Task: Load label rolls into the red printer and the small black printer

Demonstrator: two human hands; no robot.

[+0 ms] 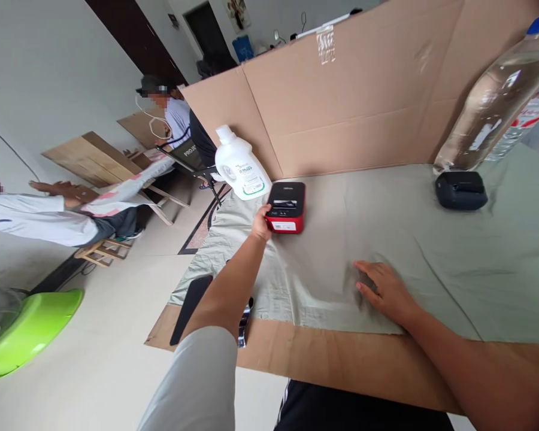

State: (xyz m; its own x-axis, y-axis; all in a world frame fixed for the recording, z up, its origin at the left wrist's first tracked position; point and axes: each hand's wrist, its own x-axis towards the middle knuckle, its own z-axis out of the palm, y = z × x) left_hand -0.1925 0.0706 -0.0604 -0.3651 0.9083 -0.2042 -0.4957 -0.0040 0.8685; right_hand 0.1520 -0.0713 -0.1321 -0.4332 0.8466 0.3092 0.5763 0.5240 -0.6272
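— Where are your hands?

— My left hand (261,223) is stretched out to the red and black box (286,207), a small device lying flat on the grey-green cloth (431,263) that covers the bench (341,359). My fingers curl against the box's near left corner; I am touching it, though I cannot tell whether I have truly gripped it.

— And the other?

— My right hand (383,290) lies palm down on the cloth, nearer to me than the red box and off to its right, fingers spread and flat, holding nothing.

— What stands around that box?

— Just beyond it, to its left, a white jug (241,164) with a green label, close but not touching. Well to its right, a small black device (460,190), and behind that a clear plastic bottle (494,102) with a blue cap. A cardboard wall (363,102) rises behind the box.

— Anyone else?

— Two people (40,218) sit far off to the box's left, and a green basin (31,329) lies on the floor.
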